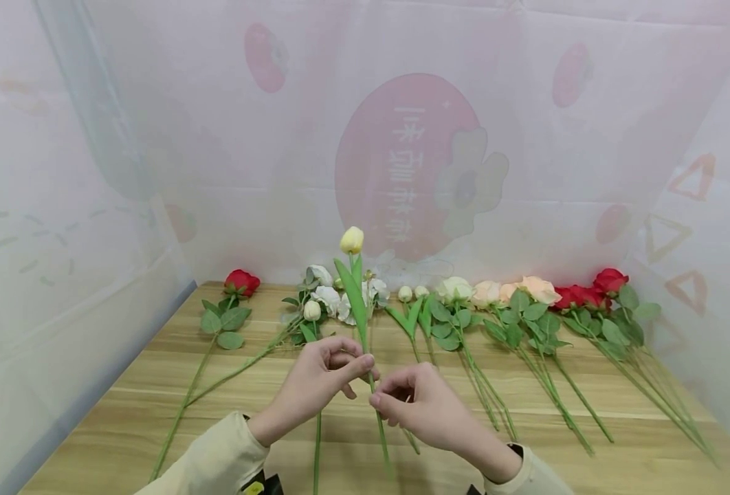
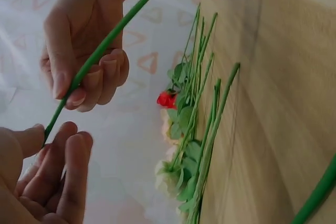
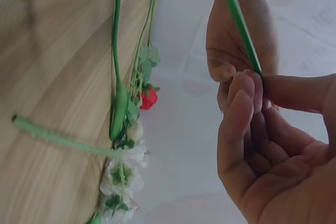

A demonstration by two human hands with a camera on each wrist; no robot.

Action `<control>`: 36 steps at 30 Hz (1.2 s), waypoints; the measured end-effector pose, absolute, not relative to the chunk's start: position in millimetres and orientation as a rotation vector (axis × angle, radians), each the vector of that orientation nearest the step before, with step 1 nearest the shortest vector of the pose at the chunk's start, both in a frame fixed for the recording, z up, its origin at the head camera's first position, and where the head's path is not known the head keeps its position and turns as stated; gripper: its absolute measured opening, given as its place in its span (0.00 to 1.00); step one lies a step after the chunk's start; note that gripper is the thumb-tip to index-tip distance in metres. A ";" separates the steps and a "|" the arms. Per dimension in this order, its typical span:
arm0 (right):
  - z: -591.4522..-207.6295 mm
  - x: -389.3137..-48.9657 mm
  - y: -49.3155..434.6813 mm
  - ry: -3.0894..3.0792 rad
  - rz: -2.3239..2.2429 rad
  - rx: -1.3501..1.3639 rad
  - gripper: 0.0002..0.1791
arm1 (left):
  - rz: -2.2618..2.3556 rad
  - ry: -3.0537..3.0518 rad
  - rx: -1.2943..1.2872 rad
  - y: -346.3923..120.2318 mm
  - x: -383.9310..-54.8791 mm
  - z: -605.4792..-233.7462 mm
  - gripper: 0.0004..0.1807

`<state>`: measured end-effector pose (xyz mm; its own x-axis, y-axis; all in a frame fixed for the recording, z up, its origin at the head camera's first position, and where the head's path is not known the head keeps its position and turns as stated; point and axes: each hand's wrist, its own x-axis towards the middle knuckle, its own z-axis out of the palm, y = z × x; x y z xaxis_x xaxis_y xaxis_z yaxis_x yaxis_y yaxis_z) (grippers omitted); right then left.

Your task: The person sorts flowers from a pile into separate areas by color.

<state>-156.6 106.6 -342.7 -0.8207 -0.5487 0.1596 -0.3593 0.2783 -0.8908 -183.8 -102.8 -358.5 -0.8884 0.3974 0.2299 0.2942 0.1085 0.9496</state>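
Note:
A pale yellow tulip [image 1: 352, 240] with long green leaves stands nearly upright above the table in the head view. My left hand [image 1: 320, 378] pinches its stem between thumb and fingers just below the leaves. Slightly lower, my right hand [image 1: 423, 405] pinches the same stem with thumb and forefinger. In the left wrist view the bare lower stem [image 2: 105, 45] runs through the right hand's fingers and ends past them. Both hands are held above the table. Behind the left hand lies a white tulip [image 1: 312, 311], its stem partly hidden by that hand.
On the wooden table [image 1: 216, 440] flowers lie in a row along the back: a single red rose [image 1: 242, 282] at left, white blossoms [image 1: 328, 300], cream tulip buds [image 1: 405, 294], a cream rose [image 1: 455, 289], peach roses [image 1: 538, 291] and red roses [image 1: 610, 280] at right. Cloth walls [image 1: 278, 172] surround it.

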 end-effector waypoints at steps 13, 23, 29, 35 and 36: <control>-359.8 -199.4 139.8 2.724 -1.404 -0.518 0.10 | 1.627 2.570 0.780 -116.0 -197.6 -358.0 0.12; -373.0 -221.8 165.0 2.749 -1.350 -0.372 0.19 | 1.440 2.756 0.741 -129.8 -208.4 -356.6 0.11; -380.5 -226.7 167.5 2.835 -1.239 -0.306 0.21 | 1.294 2.795 0.718 -131.8 -208.6 -355.6 0.13; -384.7 -228.4 168.3 2.851 -1.165 -0.256 0.24 | 1.191 2.777 0.724 -135.6 -209.3 -355.6 0.14; -384.9 -228.5 168.5 2.846 -1.163 -0.256 0.24 | 1.179 2.769 0.732 -136.9 -209.9 -355.6 0.14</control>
